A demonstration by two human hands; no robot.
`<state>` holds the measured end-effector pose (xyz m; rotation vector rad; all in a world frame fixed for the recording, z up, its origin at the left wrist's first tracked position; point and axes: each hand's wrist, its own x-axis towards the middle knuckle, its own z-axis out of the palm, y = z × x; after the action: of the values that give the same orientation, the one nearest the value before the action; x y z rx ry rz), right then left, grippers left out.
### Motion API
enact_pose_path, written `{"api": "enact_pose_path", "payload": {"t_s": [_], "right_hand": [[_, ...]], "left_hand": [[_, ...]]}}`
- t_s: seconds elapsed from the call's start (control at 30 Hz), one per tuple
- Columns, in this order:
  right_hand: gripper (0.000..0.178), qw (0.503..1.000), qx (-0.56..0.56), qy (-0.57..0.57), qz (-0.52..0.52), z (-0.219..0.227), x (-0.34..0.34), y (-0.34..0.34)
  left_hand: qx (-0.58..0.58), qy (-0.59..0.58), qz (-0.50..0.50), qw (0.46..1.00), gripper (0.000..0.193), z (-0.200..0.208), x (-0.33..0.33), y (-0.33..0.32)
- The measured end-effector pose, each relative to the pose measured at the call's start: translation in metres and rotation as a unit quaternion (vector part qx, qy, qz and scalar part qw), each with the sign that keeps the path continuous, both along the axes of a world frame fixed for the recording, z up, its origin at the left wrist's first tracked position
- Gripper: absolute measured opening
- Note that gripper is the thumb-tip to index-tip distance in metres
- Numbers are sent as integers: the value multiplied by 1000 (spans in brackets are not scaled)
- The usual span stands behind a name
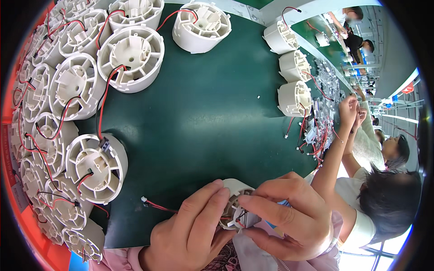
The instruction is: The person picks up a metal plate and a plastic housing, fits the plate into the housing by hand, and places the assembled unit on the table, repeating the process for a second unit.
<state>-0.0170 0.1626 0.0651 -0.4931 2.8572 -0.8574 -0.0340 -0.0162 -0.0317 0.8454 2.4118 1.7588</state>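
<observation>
A small white round plastic housing (237,184) is held low in front of me at the table's near edge. My left hand (192,228) grips it from the left, fingers along its rim. From the right, my right hand (291,217) closes on it, with a forefinger reaching over the opening and the thumb low at its side. Inside the opening I see thin red and black wire, partly hidden by the fingers. A red and black wire with a white plug (156,204) runs out from under my left hand onto the table.
Many larger white ribbed housings (131,58) with red and black wires crowd the left side. Three small white housings (294,98) stand in a row at the right, beside a heap of wired parts (323,108). A co-worker's hands (352,113) are beyond it, on the dark green table (194,122).
</observation>
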Motion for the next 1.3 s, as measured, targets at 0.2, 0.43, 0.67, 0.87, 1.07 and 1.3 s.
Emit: {"api": "enact_pose_path", "payload": {"t_s": [0.2, 0.43, 0.67, 0.87, 1.07, 1.3], "right_hand": [[51, 1000, 6, 27, -14, -10, -4, -7], [51, 995, 67, 72, -11, -12, 0, -17], [46, 997, 26, 68, -10, -15, -2, -11], [36, 976, -196, -65, -65, -29, 6, 13], [40, 848, -440, -186, -230, -36, 10, 8], [41, 843, -387, -282, -245, -32, -5, -4]], "left_hand": [[17, 1, -3, 1000, 61, -1, 1, -1], [-16, 6, -13, 1000, 60, 1, 1, -2], [9, 9, 5, 1000, 63, 0, 0, 4], [5, 4, -17, 1000, 57, -1, 0, -1], [18, 12, -28, 999, 59, 0, -1, -2], [27, 42, -13, 999, 60, -7, -2, -1]]}}
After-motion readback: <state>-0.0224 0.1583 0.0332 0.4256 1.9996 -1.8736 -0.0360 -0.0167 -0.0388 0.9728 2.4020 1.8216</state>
